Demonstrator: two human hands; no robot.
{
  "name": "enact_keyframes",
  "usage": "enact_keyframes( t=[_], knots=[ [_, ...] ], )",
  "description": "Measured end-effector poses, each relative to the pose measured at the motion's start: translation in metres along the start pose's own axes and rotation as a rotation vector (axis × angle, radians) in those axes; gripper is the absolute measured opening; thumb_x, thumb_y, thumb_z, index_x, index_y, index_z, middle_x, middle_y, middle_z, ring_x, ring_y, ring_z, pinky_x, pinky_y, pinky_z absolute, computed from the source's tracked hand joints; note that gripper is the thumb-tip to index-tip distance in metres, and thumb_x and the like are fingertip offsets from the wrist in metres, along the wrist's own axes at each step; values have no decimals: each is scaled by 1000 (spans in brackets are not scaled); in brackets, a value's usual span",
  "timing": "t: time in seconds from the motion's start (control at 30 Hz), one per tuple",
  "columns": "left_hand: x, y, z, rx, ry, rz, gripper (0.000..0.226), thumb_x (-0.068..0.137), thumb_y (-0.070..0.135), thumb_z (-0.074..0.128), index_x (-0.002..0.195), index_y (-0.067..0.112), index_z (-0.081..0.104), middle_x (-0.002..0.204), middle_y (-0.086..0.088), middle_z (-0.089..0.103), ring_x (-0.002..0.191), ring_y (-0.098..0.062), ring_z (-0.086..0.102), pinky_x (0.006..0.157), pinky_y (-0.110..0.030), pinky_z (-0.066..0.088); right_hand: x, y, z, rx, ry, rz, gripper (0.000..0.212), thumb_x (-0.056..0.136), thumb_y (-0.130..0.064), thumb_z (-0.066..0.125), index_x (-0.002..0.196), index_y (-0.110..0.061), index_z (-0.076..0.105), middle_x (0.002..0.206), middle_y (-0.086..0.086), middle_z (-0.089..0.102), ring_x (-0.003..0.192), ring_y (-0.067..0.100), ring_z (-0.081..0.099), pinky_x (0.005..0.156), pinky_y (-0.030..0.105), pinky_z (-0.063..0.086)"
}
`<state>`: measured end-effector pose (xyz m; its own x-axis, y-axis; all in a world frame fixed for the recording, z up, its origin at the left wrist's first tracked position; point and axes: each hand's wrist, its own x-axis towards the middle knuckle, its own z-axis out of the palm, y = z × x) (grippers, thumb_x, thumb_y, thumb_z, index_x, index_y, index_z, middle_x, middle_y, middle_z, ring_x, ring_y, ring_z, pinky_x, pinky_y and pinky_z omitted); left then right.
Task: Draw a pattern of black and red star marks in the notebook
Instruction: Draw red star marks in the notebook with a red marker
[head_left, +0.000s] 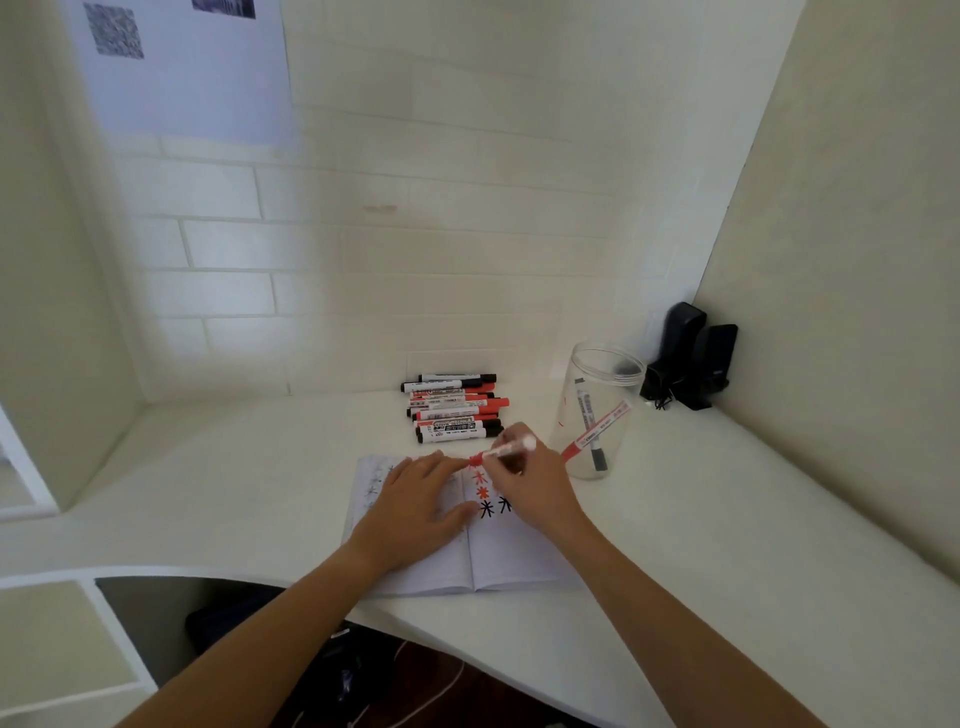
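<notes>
Hands (467, 499) on notebook (498, 551), jar (597, 410) seemingly two markers (592, 431)

Open notebook (511, 551), red-tipped marker (506, 450) atop

Lighting: soft, even, bright daylight; faint shadows. Quality: slightly soft focus, wide-angle bending at edges, wall poster (176, 67) blurred.

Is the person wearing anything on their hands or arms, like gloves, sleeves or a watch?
No. The left hand and right hand are both bare, with no gloves, rings or watch visible. Both forearms are uncovered as far as the picture's lower edge, so no sleeves show.
</notes>
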<state>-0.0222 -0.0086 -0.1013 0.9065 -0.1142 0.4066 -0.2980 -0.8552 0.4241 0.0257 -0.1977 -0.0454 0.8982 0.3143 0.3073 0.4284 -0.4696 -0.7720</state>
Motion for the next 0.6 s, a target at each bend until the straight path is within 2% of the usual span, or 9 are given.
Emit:
enact_keyframes(
  t=[0.07, 0.13, 0.2, 0.27, 0.37, 0.43, 0.5, 0.6],
  knots=[
    [-1, 0, 1, -8, 96, 6, 45, 94, 56, 53, 131, 29, 52, 124, 14, 57, 115, -6, 51, 108, -33, 35, -18, 3, 0, 141, -79, 38, 11, 95, -17, 70, 99, -18, 60, 79, 3, 75, 70, 13, 73, 66, 24, 60],
    [-2, 0, 0, -18, 107, 21, 35, 97, 50, 53, 124, 28, 55, 119, 12, 59, 109, -6, 53, 100, -31, 42, -31, 8, 4, 284, -132, 86, 9, 95, -16, 71, 100, -15, 63, 79, 6, 76, 73, 18, 75, 75, 32, 62],
    [-2, 0, -2, 2, 89, 102, 23, 101, 45, 47, 114, 30, 58, 107, 12, 59, 98, -8, 53, 88, -34, 47, -38, 12, 8, 375, -140, 118, 12, 95, -18, 72, 101, -13, 64, 80, 9, 76, 74, 24, 75, 77, 37, 63],
    [-3, 1, -5, 18, 79, 133, 28, 103, 47, 39, 106, 29, 60, 99, 12, 58, 91, -8, 49, 81, -34, 46, -39, 13, 7, 450, -91, 158, 16, 95, -19, 73, 105, -12, 63, 83, 13, 77, 74, 25, 74, 74, 36, 62],
    [-4, 2, -5, 30, 96, 117, 41, 104, 53, 28, 105, 28, 61, 98, 13, 56, 90, -8, 46, 81, -31, 44, -35, 15, -3, 622, 25, 206, 15, 94, -13, 75, 104, -6, 67, 87, 18, 76, 76, 24, 72, 74, 33, 62],
    [-4, 2, -3, 60, 76, 127, 43, 105, 51, 28, 109, 26, 63, 100, 12, 56, 92, -7, 45, 83, -29, 43, -31, 20, -11, 495, 28, 145, 14, 92, -19, 78, 94, -7, 69, 82, 10, 75, 76, 16, 69, 73, 27, 59],
    [-4, 2, -3, 75, 56, 143, 42, 106, 48, 29, 109, 24, 64, 99, 12, 54, 92, -7, 43, 83, -29, 42, -29, 26, -18, 246, 6, 42, 22, 90, -29, 80, 86, -12, 66, 75, 0, 71, 69, 5, 61, 67, 16, 48],
    [-4, 2, -3, 76, 67, 153, 36, 106, 47, 30, 103, 25, 59, 98, 13, 49, 90, -8, 40, 81, -26, 39, -23, 35, -25, -64, 48, -182, 30, 85, -45, 79, 86, -19, 66, 80, -9, 63, 75, 6, 56, 69, 16, 41]
  ],
)
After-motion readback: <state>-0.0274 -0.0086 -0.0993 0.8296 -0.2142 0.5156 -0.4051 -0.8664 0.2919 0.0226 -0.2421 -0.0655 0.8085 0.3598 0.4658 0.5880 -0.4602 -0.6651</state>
